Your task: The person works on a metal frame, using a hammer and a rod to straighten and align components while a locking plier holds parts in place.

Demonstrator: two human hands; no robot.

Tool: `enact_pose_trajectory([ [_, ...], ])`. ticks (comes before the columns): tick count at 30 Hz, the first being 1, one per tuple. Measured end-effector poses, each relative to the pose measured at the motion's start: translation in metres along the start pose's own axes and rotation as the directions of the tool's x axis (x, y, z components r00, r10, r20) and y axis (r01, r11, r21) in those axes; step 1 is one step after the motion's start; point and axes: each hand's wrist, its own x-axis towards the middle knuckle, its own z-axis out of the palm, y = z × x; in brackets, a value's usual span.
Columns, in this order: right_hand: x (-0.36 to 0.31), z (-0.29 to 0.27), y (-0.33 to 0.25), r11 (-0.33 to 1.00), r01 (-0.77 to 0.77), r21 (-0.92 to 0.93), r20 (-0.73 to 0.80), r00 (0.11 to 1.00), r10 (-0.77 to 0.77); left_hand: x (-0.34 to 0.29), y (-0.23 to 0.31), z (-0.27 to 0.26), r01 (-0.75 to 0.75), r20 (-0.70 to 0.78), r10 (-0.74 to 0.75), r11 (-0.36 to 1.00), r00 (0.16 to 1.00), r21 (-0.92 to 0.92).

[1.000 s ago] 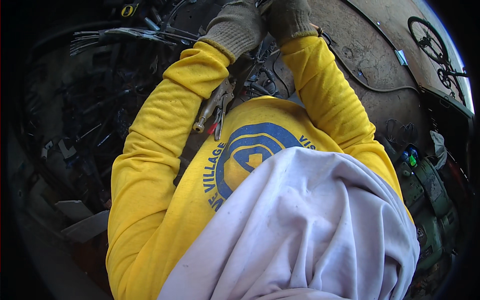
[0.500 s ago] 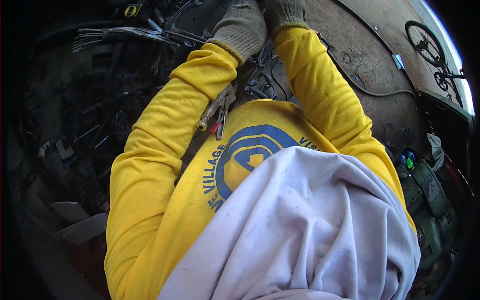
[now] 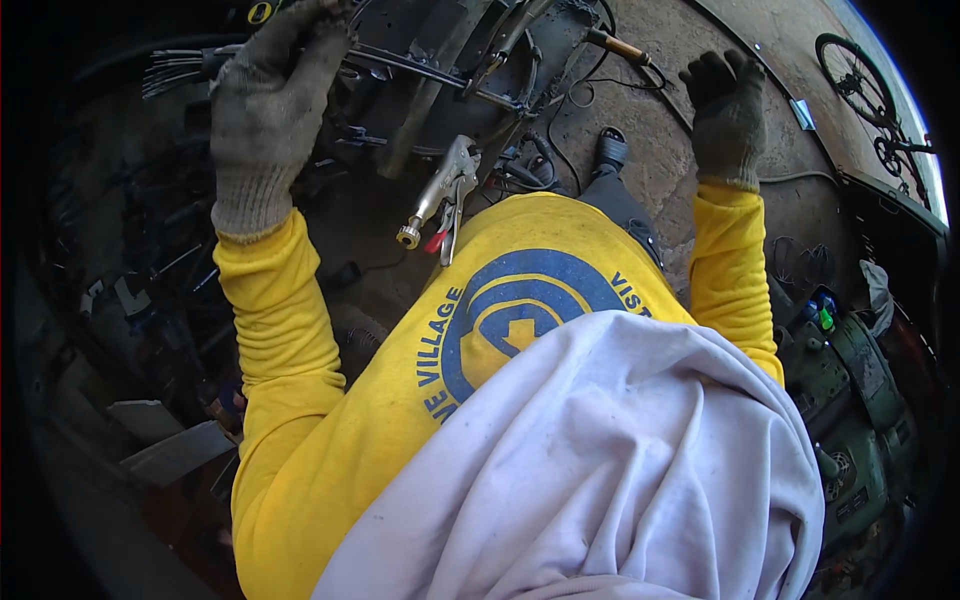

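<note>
My left hand point(image 3: 268, 125), in a grey-brown knit glove, is raised at the upper left beside a dark metal frame point(image 3: 425, 70). Its fingers bend toward the thumb at the picture's top edge; whatever they may pinch is too dark to make out. My right hand point(image 3: 728, 120), gloved alike, hangs over the floor at the upper right, fingers loosely bent and apart, holding nothing. Between them, locking pliers point(image 3: 440, 195) are attached near the frame's close end. A tan-handled tool point(image 3: 618, 46) with a cable lies at the frame's right side.
A bundle of thin grey rods point(image 3: 185, 72) sticks out behind my left hand. Dark clutter and pale flat boards point(image 3: 180, 455) fill the left side. Cables point(image 3: 575, 100) run over the floor. A green machine point(image 3: 860, 400) stands at right, and a bicycle point(image 3: 855, 85) is farther off.
My hands were close together at the top centre. The left has swung left and the right has moved right and nearer, uncovering the frame, the pliers and the tan-handled tool.
</note>
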Motion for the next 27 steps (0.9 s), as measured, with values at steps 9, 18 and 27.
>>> enact_pose_trajectory([
  [9, -0.070, -0.125, 0.060, 0.892, -0.392, -0.226, -0.231, 0.911, 0.342, -0.021, -0.016, 0.020, -0.563, 0.254, 0.558, 0.497, 0.790, 0.660],
  [18, -0.101, -0.145, 0.073, 0.752, -0.541, -0.376, -0.356, 0.834, 0.422, 0.034, -0.036, 0.021, -0.769, 0.610, 0.470, 0.363, 0.638, 0.525],
  [27, -0.127, -0.164, 0.083, 0.668, -0.569, -0.480, -0.345, 0.822, 0.452, 0.041, -0.028, 0.013, -0.748, 0.663, 0.400, 0.536, 0.633, 0.391],
])
